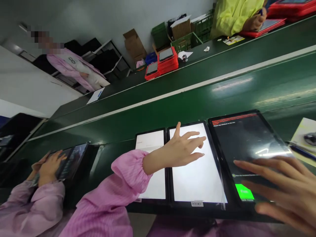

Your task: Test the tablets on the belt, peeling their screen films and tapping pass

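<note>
My left hand (181, 149), coming out of a pink sleeve, is spread with fingers apart over the upper part of the middle tablet (195, 184), whose screen is white. Whether a fingertip touches the glass I cannot tell. Under my left forearm lies another white-screened tablet (156, 184). My right hand (286, 187), slightly blurred, hovers with fingers apart over the lower right of a dark-screened tablet (247, 141). That screen carries red and white text at the top and a green button (244, 192) at the bottom. Neither hand holds anything.
At left, a co-worker's hands (50, 164) rest on another tablet (74, 161). A pen (303, 152) and yellow paper (304, 131) lie at right. Across the green bench (168, 108) are stacked red-cased tablets (169, 64), a person in yellow (227, 18) and a standing person in pink (74, 67).
</note>
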Demonstrator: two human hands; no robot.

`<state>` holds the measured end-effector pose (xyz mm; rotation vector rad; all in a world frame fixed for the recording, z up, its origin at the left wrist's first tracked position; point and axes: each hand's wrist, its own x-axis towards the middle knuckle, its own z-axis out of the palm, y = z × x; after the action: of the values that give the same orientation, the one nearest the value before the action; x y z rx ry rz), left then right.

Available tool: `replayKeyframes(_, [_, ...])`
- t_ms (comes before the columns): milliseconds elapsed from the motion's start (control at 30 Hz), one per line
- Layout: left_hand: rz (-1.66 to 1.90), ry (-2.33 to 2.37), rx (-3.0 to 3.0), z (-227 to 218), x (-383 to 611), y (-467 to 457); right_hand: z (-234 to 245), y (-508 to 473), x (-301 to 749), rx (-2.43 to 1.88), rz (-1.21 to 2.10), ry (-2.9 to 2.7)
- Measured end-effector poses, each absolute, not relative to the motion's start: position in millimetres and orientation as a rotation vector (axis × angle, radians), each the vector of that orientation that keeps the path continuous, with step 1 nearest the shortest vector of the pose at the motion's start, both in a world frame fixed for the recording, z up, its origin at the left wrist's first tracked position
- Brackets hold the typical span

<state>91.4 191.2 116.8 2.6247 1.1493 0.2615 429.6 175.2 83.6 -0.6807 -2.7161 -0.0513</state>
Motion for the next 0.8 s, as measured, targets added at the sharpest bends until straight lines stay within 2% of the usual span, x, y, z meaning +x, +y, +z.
replayKeyframes(67, [0.335,1.182,2.613,121,86,187,101,205,412,-0.571,-0.2,-2.7])
replayKeyframes(133, [0.441,1.259,2.606,129,76,177,109,240,394,-0.689,-0.298,-2.634])
replayKeyframes(267, [0.577,1.442,2.633,145,47,143,101,289,374,-0.901,-0.278,-2.674])
replayKeyframes(433, [0.599,1.769,2.538,138,0,89,102,283,389,-0.736,-0.108,-2.714])
replayKeyframes(600, [0.752,2.027,2.365,120,-31,63,110,274,392,-0.751,-0.323,-2.607])
replayKeyframes(800, [0.79,2.079,2.288,104,-44,48,100,285,374,-0.707,-0.463,-2.635])
